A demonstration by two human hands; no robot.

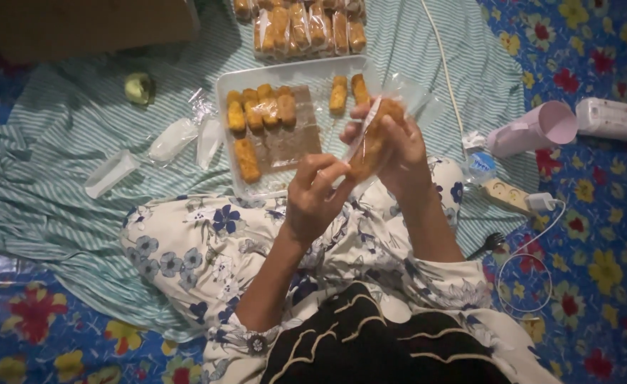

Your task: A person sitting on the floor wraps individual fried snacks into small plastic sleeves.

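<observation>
A golden fried roll (pixel 372 140) sits inside a clear plastic bag (pixel 407 97) that I hold up over my lap. My right hand (pixel 401 151) grips the bag and roll from the right side. My left hand (pixel 315 197) pinches the lower end of the same bag with its fingertips. Just beyond my hands lies a white tray (pixel 222 87) with several more fried rolls (pixel 260 108) on it.
Bagged rolls (pixel 306 27) are stacked at the top. Empty clear bags (pixel 173 139) lie left of the tray on striped cloth (pixel 57 163). A pink cup (pixel 537 126), a white box (pixel 607 117), a power strip (pixel 507 195), a cable and a fork (pixel 489 244) are at right.
</observation>
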